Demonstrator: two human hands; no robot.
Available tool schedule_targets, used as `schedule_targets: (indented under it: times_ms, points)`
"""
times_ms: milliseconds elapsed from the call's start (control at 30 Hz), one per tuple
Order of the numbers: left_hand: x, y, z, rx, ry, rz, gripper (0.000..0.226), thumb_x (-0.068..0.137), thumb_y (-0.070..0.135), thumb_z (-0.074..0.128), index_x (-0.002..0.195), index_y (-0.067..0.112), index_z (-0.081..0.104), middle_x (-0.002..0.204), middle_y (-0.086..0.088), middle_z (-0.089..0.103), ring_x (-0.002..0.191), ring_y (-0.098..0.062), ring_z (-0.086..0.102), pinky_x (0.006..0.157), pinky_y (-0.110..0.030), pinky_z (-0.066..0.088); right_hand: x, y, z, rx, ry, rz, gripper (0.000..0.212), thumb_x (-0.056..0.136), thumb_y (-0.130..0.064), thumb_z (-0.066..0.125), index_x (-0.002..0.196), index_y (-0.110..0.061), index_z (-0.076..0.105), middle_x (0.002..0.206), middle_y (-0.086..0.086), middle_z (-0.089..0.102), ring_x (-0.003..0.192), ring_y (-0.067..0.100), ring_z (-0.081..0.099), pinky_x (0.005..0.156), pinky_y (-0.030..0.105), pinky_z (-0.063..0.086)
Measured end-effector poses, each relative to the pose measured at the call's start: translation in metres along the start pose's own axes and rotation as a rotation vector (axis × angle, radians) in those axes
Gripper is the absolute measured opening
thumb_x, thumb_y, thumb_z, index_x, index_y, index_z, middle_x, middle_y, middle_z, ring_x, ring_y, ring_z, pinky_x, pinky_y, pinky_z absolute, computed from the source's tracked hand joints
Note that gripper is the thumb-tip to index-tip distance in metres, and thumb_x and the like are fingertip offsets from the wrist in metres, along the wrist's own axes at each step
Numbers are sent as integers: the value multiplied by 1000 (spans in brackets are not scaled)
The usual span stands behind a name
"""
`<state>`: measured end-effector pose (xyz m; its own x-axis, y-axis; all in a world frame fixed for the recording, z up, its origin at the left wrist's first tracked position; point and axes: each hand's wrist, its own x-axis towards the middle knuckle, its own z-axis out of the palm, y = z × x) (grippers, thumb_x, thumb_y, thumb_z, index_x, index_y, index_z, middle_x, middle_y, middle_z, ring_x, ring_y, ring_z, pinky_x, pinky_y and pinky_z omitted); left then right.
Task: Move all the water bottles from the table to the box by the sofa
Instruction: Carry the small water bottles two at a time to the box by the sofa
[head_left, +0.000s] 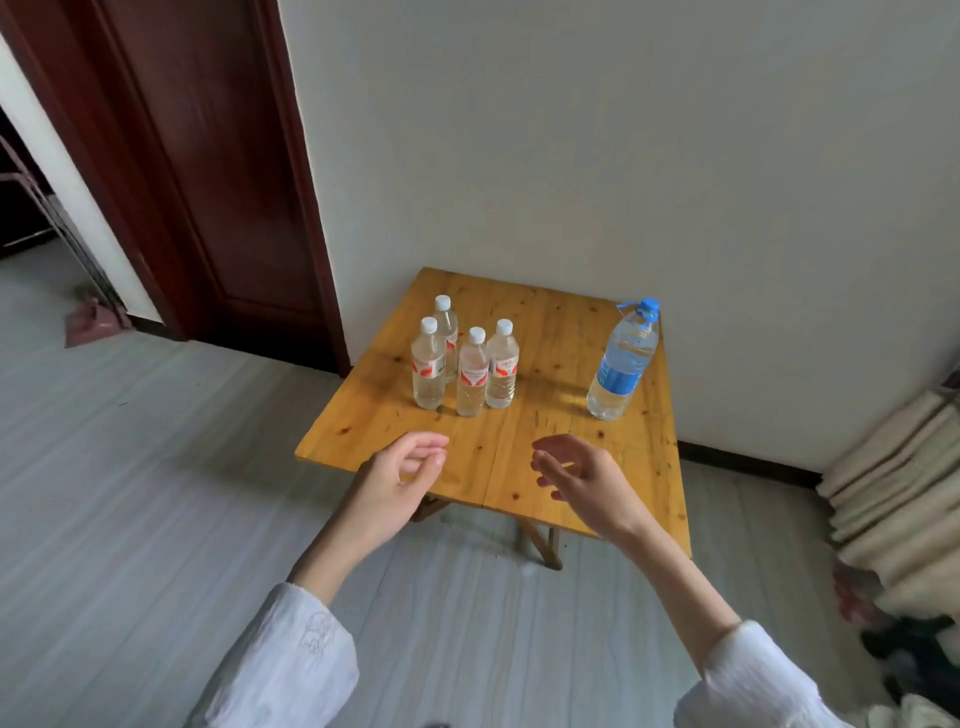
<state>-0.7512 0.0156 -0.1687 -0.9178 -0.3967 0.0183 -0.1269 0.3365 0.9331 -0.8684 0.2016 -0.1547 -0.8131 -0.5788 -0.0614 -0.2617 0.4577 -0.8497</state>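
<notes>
Several small clear water bottles (471, 371) with white caps and red labels stand grouped on a yellow wooden folding table (550, 452). A larger bottle (623, 361) with a blue cap and blue label stands apart near the table's right edge. My left hand (402, 475) hovers over the table's near-left edge, fingers loosely curled and empty. My right hand (576, 475) hovers over the near edge too, fingers apart and empty. Both hands are short of the bottles. No box is in view.
The table stands against a white wall. A dark wooden door (218, 171) is to the left, with grey floor (156, 493) around. Striped beige fabric (898, 488) and dark clutter sit at the right edge.
</notes>
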Motion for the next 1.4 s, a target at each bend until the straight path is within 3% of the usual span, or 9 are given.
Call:
schedule_targets:
  times_ms: [267,400,567,667,800,967,1133,1300,1400]
  points:
    - [141,-33,-21,26,-48,-130,17,92,23,50,108,25,57,111,-1,62,100,-11,58,81,-21,47,143,17,11,-2,-55,156,30,91,-27,51,115,-9,55,93,5,65,74,17,65,62,29,56]
    - [198,-51,-26,-9,12,-181,24,91,23,53,114,22,55,114,0,61,103,-10,57,91,-31,48,217,28,17,-37,-78,173,31,91,-25,52,116,-7,55,92,6,65,78,26,68,66,35,58]
    - [280,-72,-33,83,118,-244,36,89,21,56,124,19,49,119,2,55,100,-8,51,73,-15,40,312,37,34,-155,-86,136,37,88,-24,57,119,-6,52,100,13,65,81,34,66,78,43,54]
    - [324,-88,-32,187,106,-299,49,87,19,58,133,19,40,131,-3,47,110,-13,47,87,-22,38,356,46,45,-214,-123,169,49,85,-26,61,128,-9,45,119,17,55,100,34,59,90,35,45]
    - [364,-113,-30,316,-69,-259,61,87,16,58,140,26,29,148,1,27,135,-15,26,102,-23,23,386,57,60,-284,-185,193,55,83,-27,63,132,-12,41,128,16,47,114,29,49,96,28,34]
    - [391,-131,-28,401,-96,-173,44,83,3,59,124,18,52,123,-1,46,116,-15,44,94,-15,29,394,61,78,-346,-187,204,53,82,-22,63,130,-11,43,131,16,42,111,33,51,94,35,41]
    - [401,-146,-41,474,-188,-42,28,79,2,64,103,17,60,103,4,44,95,-8,41,75,-2,32,394,57,88,-417,-116,227,46,84,-19,61,125,-7,46,129,14,41,107,34,53,91,38,45]
    - [412,-147,-56,482,-368,18,24,76,7,68,96,17,60,99,2,46,96,-15,46,77,-24,41,385,48,100,-426,7,285,38,81,-14,60,116,-3,51,121,15,44,96,35,55,81,40,50]
    - [413,-143,-61,469,-478,68,21,73,8,69,90,17,61,96,4,48,94,-16,50,78,-27,42,370,43,106,-382,104,352,37,77,-13,64,111,-4,53,120,13,46,94,33,56,79,39,51]
